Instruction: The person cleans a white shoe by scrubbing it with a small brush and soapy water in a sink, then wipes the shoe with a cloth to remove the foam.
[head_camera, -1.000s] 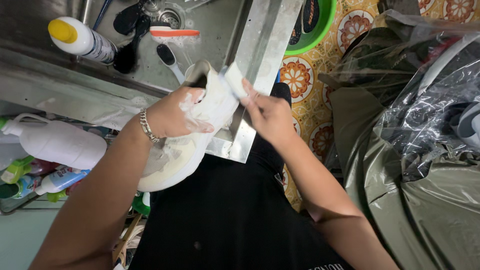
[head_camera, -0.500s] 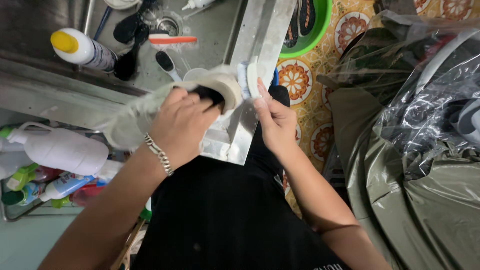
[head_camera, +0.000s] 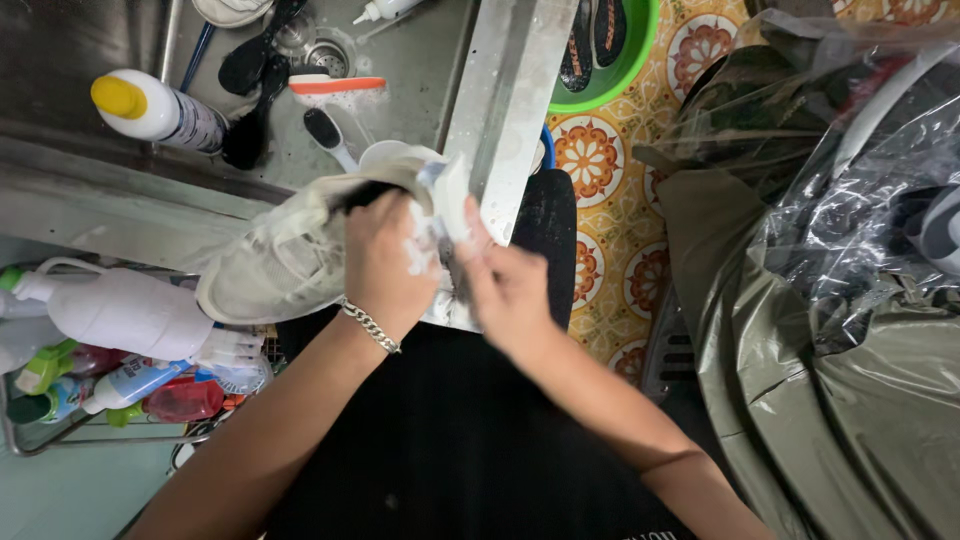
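Sneaker (head_camera: 285, 260) (white, soapy) gripped by left hand (head_camera: 385, 262) | right hand (head_camera: 505, 285) pinching brush (head_camera: 452, 200) at heel

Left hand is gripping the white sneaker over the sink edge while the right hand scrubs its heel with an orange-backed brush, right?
Not quite. The brush in the right hand is white, not orange-backed; the orange-backed brush lies untouched in the sink. The rest holds: the head view shows the left hand gripping the white sneaker over the sink edge.
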